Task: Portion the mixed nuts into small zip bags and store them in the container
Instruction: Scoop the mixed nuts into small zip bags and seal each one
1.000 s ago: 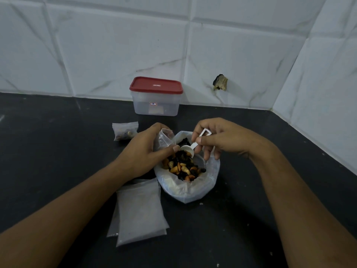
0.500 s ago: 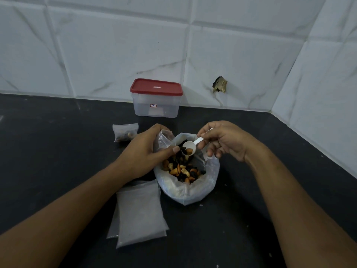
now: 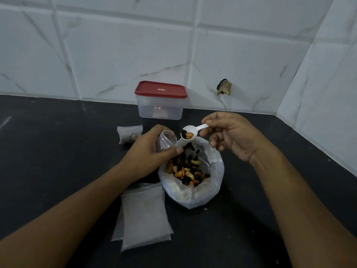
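Golden cashews and dark raisins, the mixed nuts [image 3: 186, 170], sit heaped in the big clear bag [image 3: 193, 196], which stands open on the black counter [image 3: 58, 151] right in the middle of things. Above its far rim the white scoop [image 3: 190, 132] hangs in the air, bowl loaded with a few pieces, one pale nut plain to see. Right hand [image 3: 229, 136] has it: thumb and forefinger pinched on the handle, the other fingers curled loosely underneath. Just beside the scoop, the left hand [image 3: 152, 149] grips a small zip bag [image 3: 166, 141], fingers wrapped round it with its mouth turned up next to the scoop's bowl. Scoop and bag mouth are close; whether they touch, I can't tell.

Moving outward: a filled little bag [image 3: 128, 134] lies on the counter beyond the left hand, something dark and brown showing inside. Nearer the camera, a stack of flat empty bags [image 3: 144, 217] lies by the left forearm, just beside the big bag. At the back, against the white marbled tile wall [image 3: 116, 55], stands the clear container [image 3: 160, 107] with its red lid [image 3: 160, 89] on. A chipped hole [image 3: 224, 89] marks the tile off to the right of it.
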The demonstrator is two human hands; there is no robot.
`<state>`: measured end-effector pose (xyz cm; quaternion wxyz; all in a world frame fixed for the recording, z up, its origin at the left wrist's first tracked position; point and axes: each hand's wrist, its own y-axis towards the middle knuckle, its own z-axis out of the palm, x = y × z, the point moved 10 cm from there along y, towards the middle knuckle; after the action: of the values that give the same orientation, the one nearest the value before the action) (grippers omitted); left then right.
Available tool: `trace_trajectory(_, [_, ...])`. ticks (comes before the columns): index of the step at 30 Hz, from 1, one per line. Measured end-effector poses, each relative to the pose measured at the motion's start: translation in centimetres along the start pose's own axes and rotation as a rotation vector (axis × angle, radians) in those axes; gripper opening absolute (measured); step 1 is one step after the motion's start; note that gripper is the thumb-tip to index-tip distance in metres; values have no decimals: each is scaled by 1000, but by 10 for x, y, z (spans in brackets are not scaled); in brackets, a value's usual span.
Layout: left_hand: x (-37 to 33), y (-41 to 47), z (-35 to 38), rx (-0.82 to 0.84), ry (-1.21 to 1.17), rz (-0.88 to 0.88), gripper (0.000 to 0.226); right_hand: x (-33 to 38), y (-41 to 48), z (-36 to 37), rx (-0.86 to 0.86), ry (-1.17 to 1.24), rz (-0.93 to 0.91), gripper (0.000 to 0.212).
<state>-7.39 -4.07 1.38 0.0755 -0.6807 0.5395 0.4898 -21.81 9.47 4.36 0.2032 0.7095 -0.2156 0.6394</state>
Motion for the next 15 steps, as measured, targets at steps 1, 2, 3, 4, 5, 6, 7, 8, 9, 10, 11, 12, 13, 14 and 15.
trace_trajectory(1, [1, 0, 0, 3, 3, -5, 39, 2, -1, 6, 13, 1, -14, 12])
trace_trajectory(2, [2, 0, 1, 7, 2, -10, 40, 4, -2, 11, 25, -6, -26, 11])
trace_trajectory(3, [3, 0, 1, 10, -9, -15, 42, 5, -3, 17, 37, -23, -35, 10])
trace_trajectory(4, [5, 1, 1, 10, -25, -18, 44, 6, -3, 23, 49, -49, -44, 10])
trace_trajectory(5, [7, 1, 1, 6, -37, -19, 45, 7, -4, 29, 63, -84, -53, 9])
trace_trajectory(6, [7, 1, 1, 3, -43, -19, 46, 7, -5, 35, 79, -123, -62, 9])
trace_trajectory(7, [7, 0, 0, 1, -43, -19, 47, 6, -6, 41, 98, -156, -73, 10])
trace_trajectory(8, [6, 0, 0, -1, -44, -17, 47, 6, -7, 47, 118, -183, -85, 11])
trace_trajectory(9, [6, 0, 0, -3, -48, -15, 48, 5, -7, 52, 137, -214, -101, 11])
trace_trajectory(10, [6, 0, 1, -3, -51, -15, 50, 4, -7, 57, 151, -252, -121, 11])
trace_trajectory(11, [6, 0, 1, 1, -53, -16, 51, 4, -7, 60, 158, -294, -143, 10])
trace_trajectory(12, [5, 0, 1, 3, -58, -17, 53, 5, -7, 62, 159, -332, -164, 10])
trace_trajectory(13, [6, 0, 0, 1, -69, -19, 52, 6, -8, 63, 154, -366, -188, 10])
trace_trajectory(14, [6, 0, -1, -4, -82, -21, 50, 8, -8, 63, 144, -393, -216, 11])
trace_trajectory(15, [7, 1, -1, -10, -100, -24, 47, 10, -8, 63, 132, -411, -246, 11])
